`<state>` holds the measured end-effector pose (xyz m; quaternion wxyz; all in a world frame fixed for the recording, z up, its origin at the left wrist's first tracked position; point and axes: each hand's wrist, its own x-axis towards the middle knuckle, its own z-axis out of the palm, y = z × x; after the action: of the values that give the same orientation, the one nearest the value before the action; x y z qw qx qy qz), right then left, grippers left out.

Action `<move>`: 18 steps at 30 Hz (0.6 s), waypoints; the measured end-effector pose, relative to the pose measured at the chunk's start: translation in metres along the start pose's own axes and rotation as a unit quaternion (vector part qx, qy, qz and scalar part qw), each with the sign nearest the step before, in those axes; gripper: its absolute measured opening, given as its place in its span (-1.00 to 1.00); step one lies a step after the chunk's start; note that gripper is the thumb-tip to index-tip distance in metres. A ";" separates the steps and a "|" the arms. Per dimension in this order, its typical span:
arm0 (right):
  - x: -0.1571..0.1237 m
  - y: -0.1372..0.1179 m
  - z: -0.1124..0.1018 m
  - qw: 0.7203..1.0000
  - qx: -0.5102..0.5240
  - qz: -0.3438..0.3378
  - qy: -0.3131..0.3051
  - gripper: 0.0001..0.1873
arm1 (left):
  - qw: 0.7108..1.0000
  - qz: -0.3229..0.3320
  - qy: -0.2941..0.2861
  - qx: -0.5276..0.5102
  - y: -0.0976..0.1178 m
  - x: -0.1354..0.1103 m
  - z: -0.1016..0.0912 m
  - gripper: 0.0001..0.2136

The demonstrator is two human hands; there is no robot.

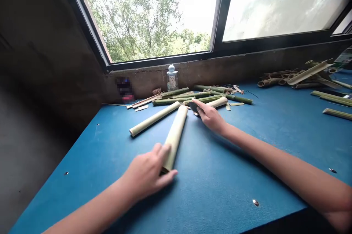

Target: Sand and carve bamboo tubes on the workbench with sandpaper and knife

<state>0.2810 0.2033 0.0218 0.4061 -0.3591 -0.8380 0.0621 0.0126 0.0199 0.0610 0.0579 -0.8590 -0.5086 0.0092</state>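
My left hand (150,169) holds the near end of a pale, peeled half of split bamboo (176,127) on the blue table. Its fingers lie over the bamboo's left side, with the thumb at the near end. Farther off, my right hand (210,116) is closed on a small dark flat piece (193,106); I cannot tell whether it is a blade or an abrasive sheet. Just past that hand lies another peeled bamboo piece (218,102). A third peeled length (154,119) rests apart, to the left of the one under my left hand.
Green bamboo strips (181,98) and shavings are heaped below the window. A glass jar (172,79) with a light blue lid stands behind them. More split bamboo (302,76) is piled at the far right, near several green strips (334,98). The blue table (220,182) has metal fasteners.
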 end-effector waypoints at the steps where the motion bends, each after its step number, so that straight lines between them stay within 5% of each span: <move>1: 0.000 -0.001 0.006 1.000 0.009 -0.001 -0.015 -0.49 | 0.997 0.071 0.031 0.002 0.011 -0.003 0.002 -0.50; 5: -0.006 -0.031 0.023 0.991 0.044 -0.056 -0.115 -0.53 | 0.963 0.203 0.168 0.057 0.024 -0.004 0.014 -0.67; 11: -0.036 -0.108 0.024 0.923 0.176 -0.251 -0.234 -0.53 | 0.903 0.298 0.300 0.071 -0.016 -0.003 0.021 -0.80; 14: -0.025 -0.088 0.028 0.911 0.191 -0.295 -0.218 -0.46 | 0.871 0.386 0.296 0.071 -0.013 -0.015 0.011 -0.95; 18: 0.015 -0.030 0.032 0.972 0.113 -0.152 -0.140 -0.43 | 0.871 0.419 0.252 0.045 -0.021 -0.023 0.001 -0.96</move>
<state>0.2352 0.1967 0.0218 0.3276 -0.1672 -0.9187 0.1442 -0.0169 0.0102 0.0617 0.2133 -0.9611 -0.0686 -0.1617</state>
